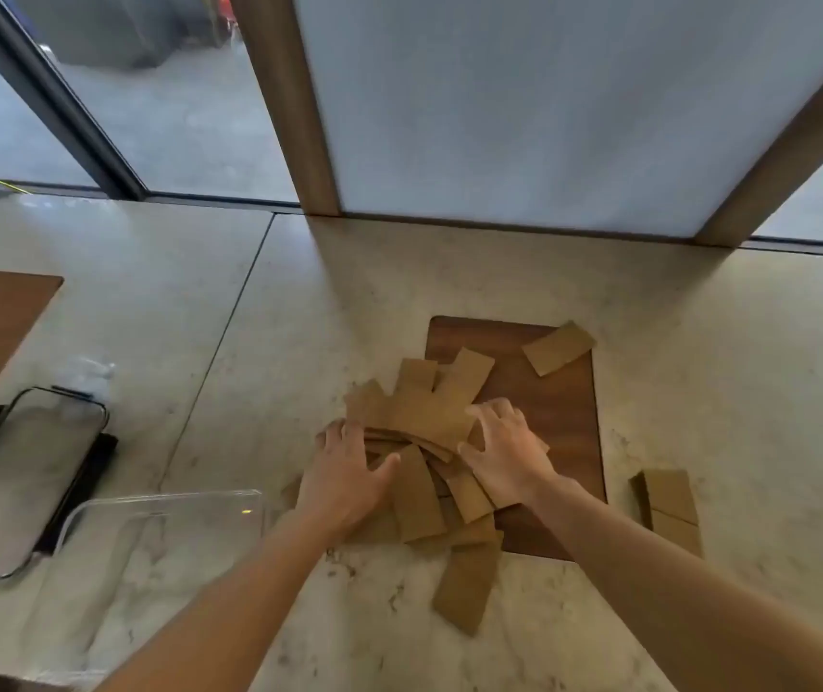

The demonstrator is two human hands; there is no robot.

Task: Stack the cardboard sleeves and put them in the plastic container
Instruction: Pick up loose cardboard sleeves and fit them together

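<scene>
Marble counter (699, 342), lid (30, 472) beside container (160, 521)

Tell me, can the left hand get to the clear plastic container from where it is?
Probably yes. The clear plastic container sits on the marble counter just left of the left hand, with bare counter between them. That hand now rests on the pile of brown cardboard sleeves.

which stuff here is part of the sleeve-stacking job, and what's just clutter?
Job:
- pile of cardboard sleeves, under both hands
- stray sleeves: far one, near one, small stack at right
- clear plastic container
- left hand, right hand

Lying about:
- lid left of the container
- wooden board under the pile
</scene>
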